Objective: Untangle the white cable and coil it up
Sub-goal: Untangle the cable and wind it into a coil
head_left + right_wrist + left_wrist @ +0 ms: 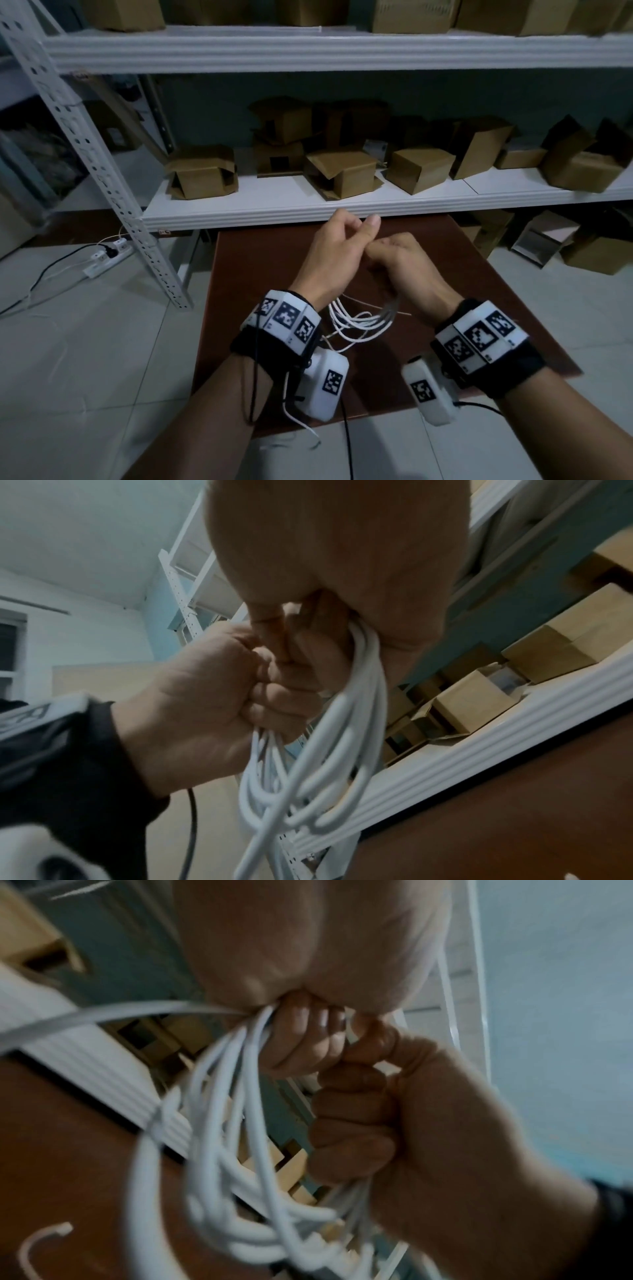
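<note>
The white cable (356,322) hangs in several loops between my wrists, above the brown table (274,274). My left hand (342,236) and right hand (397,250) are pressed together, both curled round the top of the bundle. In the left wrist view my left fingers (301,1037) clamp the loops (232,1150), and the right hand (369,1123) is a fist on the same strands. The right wrist view shows the loops (329,750) coming out of my right hand (325,631), with the left hand (219,696) beside it. A loose cable end (44,1240) curls low at the left.
A white metal shelf (308,209) stands just behind the table, carrying several cardboard boxes (202,174). Its perforated upright (102,164) slants at the left. A white power strip (106,257) with cords lies on the tiled floor. More boxes (596,253) sit low on the right.
</note>
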`<state>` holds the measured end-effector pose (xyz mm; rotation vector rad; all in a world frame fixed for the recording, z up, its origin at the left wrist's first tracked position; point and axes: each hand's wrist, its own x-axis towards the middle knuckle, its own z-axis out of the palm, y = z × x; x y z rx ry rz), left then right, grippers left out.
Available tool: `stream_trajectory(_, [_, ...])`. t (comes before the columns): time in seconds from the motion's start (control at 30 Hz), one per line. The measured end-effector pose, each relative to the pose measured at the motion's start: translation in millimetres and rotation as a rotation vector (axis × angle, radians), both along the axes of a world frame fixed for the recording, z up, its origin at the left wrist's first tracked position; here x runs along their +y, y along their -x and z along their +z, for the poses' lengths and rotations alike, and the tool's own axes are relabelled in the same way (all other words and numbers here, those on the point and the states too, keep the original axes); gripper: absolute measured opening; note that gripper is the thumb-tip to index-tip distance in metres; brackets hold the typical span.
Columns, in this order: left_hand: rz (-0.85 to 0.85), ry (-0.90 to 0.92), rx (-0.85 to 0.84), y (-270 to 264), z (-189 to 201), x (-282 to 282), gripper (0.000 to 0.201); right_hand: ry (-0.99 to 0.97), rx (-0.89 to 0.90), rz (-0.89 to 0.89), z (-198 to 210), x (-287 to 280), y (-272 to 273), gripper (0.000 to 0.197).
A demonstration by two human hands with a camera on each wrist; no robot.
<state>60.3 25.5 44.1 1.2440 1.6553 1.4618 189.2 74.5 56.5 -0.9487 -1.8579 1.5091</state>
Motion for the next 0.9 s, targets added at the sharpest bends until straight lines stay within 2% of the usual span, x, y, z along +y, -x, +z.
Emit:
stream_trajectory(0.07, [-0.076, -0.024, -0.208, 3.1, 4.4, -0.6, 0.038, 0.053, 0.077, -0.056, 5.3, -1.6, 1.8, 0.040])
stream_trajectory(0.1, [-0.119, -0.007, -0.259, 6.1, 7.1, -2.4, 0.034, 0.082, 0.118, -0.085, 7.3, -2.3, 2.3, 0.038])
stream_trajectory(0.2, [-0.211, 0.018, -0.345, 16.4, 10.2, -7.3, 0.036, 0.196, 0.232, -0.162, 11.9, -2.5, 3.0, 0.040])
stream_trajectory(0.3, [-0.204, 0.018, -0.438, 18.9, 9.0, -8.7, 0.048, 0.369, 0.408, -0.190, 13.5, -0.6, 2.9, 0.043])
stream_trajectory(0.37, [-0.171, 0.014, -0.464, 16.2, 9.3, -8.0, 0.051, 0.408, 0.467, -0.184, 12.6, 0.9, 3.0, 0.041])
stream_trajectory(0.53, [-0.031, -0.028, -0.476, 19.6, 8.4, -6.6, 0.052, 0.245, 0.309, 0.029, 10.9, 3.4, 1.0, 0.034])
stream_trajectory(0.63, [-0.020, -0.051, -0.457, 22.3, 11.1, -9.5, 0.051, 0.239, 0.241, 0.156, 13.3, 6.8, -4.3, 0.034])
stream_trajectory(0.77, [-0.042, -0.062, -0.362, 24.5, 10.5, -11.0, 0.047, 0.094, 0.089, 0.215, 13.1, 11.5, -12.3, 0.025])
stream_trajectory(0.9, [-0.062, -0.039, -0.272, 19.4, 10.6, -11.7, 0.041, -0.058, -0.039, 0.260, 17.2, 9.2, -12.8, 0.023])
